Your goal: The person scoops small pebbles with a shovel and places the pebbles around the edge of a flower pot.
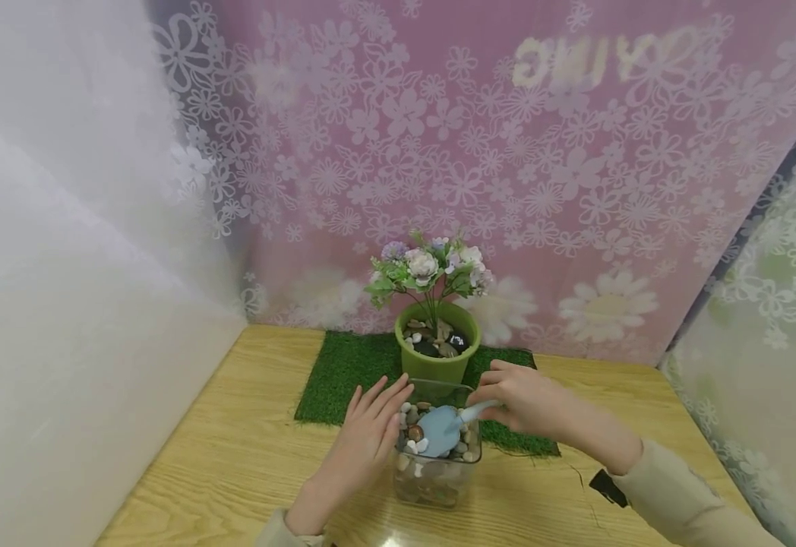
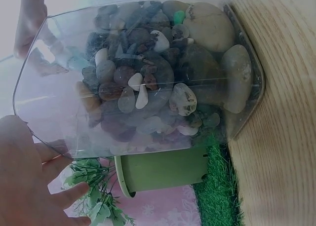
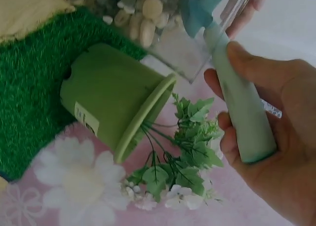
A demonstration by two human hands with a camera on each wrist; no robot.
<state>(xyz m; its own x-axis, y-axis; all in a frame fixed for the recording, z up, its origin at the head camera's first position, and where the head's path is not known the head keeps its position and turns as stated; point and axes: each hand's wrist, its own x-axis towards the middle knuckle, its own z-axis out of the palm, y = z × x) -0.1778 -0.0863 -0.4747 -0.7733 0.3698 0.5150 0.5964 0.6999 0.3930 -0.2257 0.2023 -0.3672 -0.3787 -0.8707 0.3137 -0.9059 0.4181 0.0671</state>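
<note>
- Spilling stones (image 1: 468,447) over the rim looks like the main risk: the blue scoop (image 1: 441,429) lies among them inside the clear container (image 1: 439,461), at lower centre of the head frame, and a quick upward flick could throw some out.
- Scraping or knocking the container's wall is possible too, since the scoop's pale handle slants across its right edge; a hard push there might slide or tip it on the wooden table (image 1: 227,441).
- Bumping the green pot (image 1: 437,370) could happen if the container were shoved up the frame, because the pot stands just behind it on the grass mat (image 1: 343,376), with the flowers (image 1: 432,270) leaning out above.
- The right hand (image 1: 517,396), right of centre, has its fingers wrapped round the handle, thumb along it in the right wrist view; the forearm comes in from the lower right.
- The left hand (image 1: 373,427), left of the container, has its fingers extended and slightly spread at the rim, pinching nothing; such a light brace may not stop a sudden slide.
</note>
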